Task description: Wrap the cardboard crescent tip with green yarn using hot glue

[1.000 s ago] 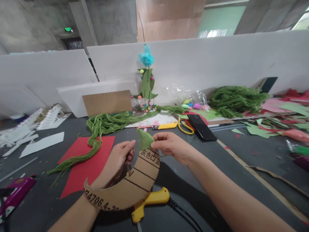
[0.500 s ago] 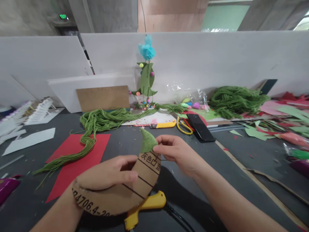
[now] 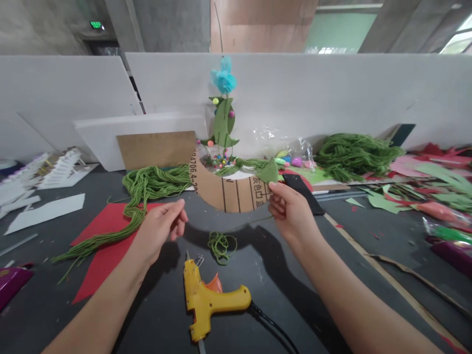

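Note:
My right hand (image 3: 291, 211) pinches one end of a cardboard crescent (image 3: 224, 189) and holds it up above the dark table (image 3: 147, 305). That end is wrapped in green yarn, forming a green tip (image 3: 268, 172). My left hand (image 3: 160, 228) hovers to the left with thumb and fingers pinched together; a thin green strand seems to run from it toward the crescent. A small loose coil of green yarn (image 3: 221, 244) lies on the table between my hands. A yellow glue gun (image 3: 208, 297) lies just in front of it.
A long hank of green yarn (image 3: 140, 196) crosses a red sheet (image 3: 110, 246) at left. Behind stand a green felt ornament with a blue pompom (image 3: 224, 118), a black phone (image 3: 302, 191), another yarn pile (image 3: 354, 152), paper scraps at right and white foam boards.
My left hand let go of the crescent and moved left. My right hand lifted the crescent up and away, uncovering the glue gun and the yarn coil.

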`<state>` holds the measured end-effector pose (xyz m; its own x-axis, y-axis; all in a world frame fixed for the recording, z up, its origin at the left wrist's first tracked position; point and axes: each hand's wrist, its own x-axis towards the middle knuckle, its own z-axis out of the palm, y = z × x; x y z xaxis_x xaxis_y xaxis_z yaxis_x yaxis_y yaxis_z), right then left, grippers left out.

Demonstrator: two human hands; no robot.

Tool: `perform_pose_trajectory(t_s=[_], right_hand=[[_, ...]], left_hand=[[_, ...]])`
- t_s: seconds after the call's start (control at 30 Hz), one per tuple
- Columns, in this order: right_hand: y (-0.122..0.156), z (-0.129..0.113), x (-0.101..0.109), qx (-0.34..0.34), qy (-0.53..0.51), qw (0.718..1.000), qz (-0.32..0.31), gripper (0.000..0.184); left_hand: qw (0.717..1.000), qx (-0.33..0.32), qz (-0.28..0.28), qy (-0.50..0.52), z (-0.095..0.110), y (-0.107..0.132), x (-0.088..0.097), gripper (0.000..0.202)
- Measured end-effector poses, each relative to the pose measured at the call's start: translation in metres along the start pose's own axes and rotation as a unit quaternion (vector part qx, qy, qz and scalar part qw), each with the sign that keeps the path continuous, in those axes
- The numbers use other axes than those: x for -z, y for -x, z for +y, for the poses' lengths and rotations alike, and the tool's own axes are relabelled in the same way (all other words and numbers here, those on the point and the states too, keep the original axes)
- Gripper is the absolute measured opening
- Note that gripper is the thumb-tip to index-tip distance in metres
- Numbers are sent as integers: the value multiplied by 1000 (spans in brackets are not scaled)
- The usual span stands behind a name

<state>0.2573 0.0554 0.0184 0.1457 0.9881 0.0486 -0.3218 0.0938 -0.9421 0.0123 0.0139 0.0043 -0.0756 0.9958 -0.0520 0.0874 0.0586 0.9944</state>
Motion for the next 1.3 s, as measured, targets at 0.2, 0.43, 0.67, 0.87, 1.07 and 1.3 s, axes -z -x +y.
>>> perform_pose_trajectory(t_s=[0.2,0.43,0.67,0.87,1.07,1.3], right_hand=[[20,13,-31,-36,55,996,-59,21],[52,16,-60,-68,121,979,-150,17],[59,15,-57,-75,122,977,-156,19],[54,13,-48,-6,215,960,-176,15],[53,9,-43,72,349,919,-171,8],[54,7,-42,79,356,915,-174,10]], left_hand=[[989,-140,15,-47,3,10,-9,22],[924,-264,76,-265,8,21,-14,20],[928,-187,-23,-321,11,28,-15,35],[923,-175,3,-344,10,29,-18,37],[903,-170,31,-394,8,29,-18,38],[925,-164,-12,-342,8,28,-21,37]])
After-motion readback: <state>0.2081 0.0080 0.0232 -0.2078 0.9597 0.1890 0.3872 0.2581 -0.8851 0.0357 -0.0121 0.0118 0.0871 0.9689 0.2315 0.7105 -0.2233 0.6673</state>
